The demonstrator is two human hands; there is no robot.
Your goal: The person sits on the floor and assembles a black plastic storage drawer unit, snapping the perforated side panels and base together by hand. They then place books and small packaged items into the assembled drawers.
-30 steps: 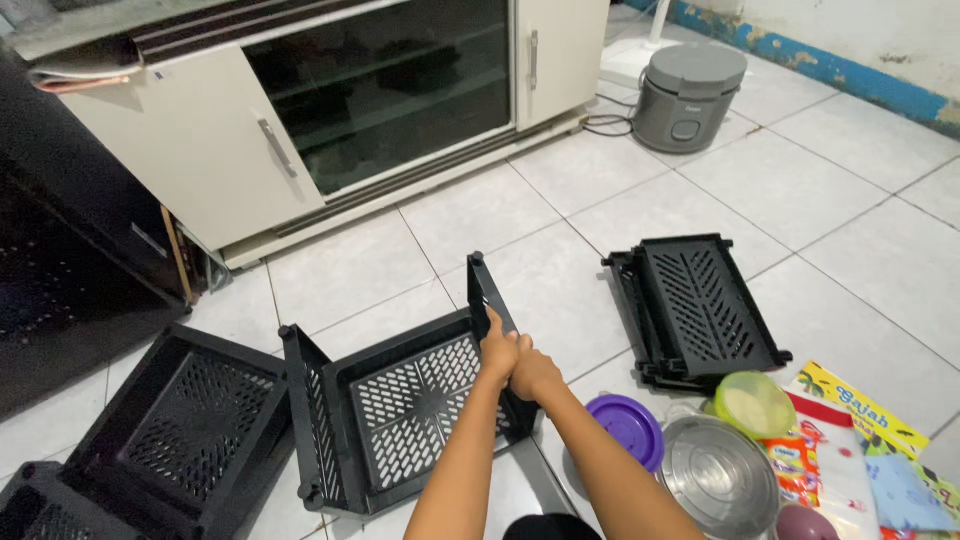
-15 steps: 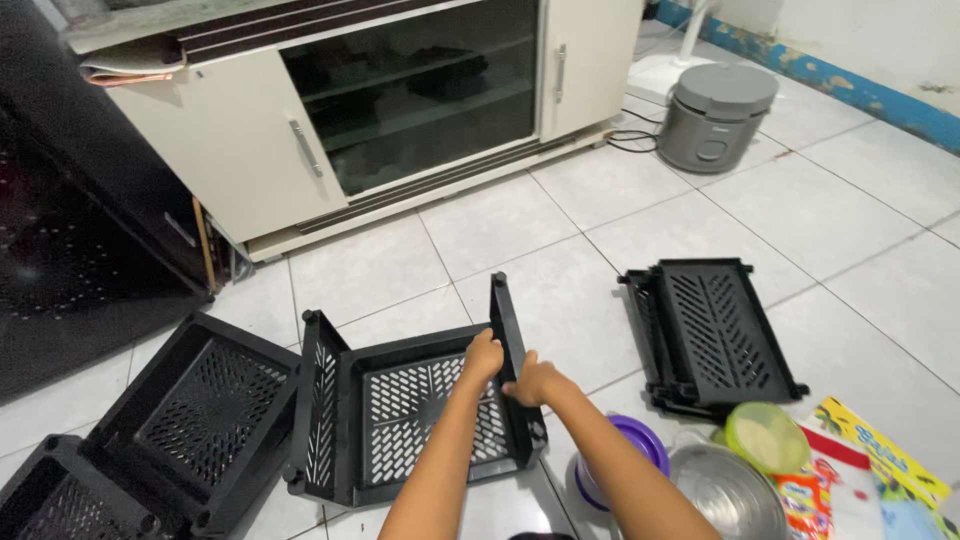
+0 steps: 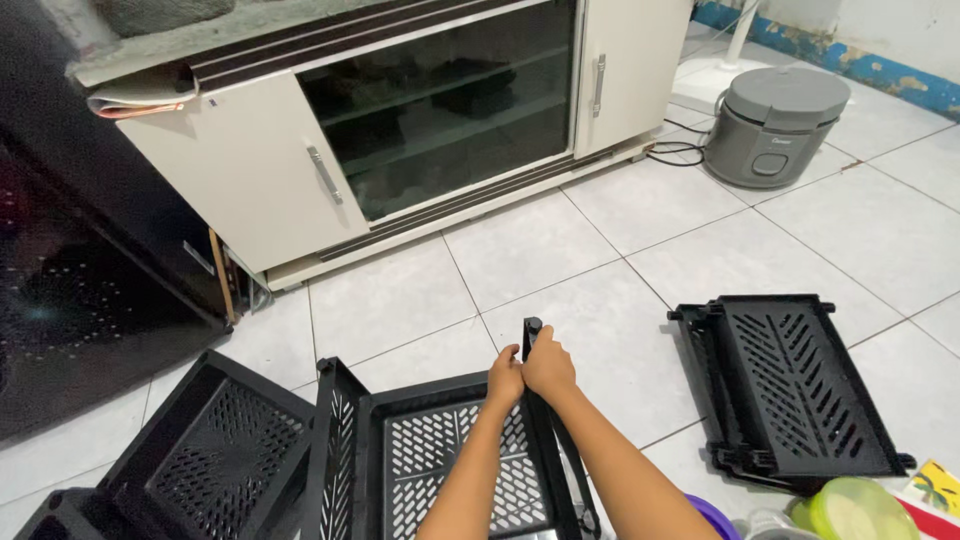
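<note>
The view is sitting closer than half a second ago, and the white cabinet is filling more of the top. The black perforated crate is lying on the tiled floor, its right side panel standing upright. Both hands have crept up to that panel's top: the left hand and right hand are pressing together, apparently gripping its edge. A flat black panel is lying apart, open tile between.
</note>
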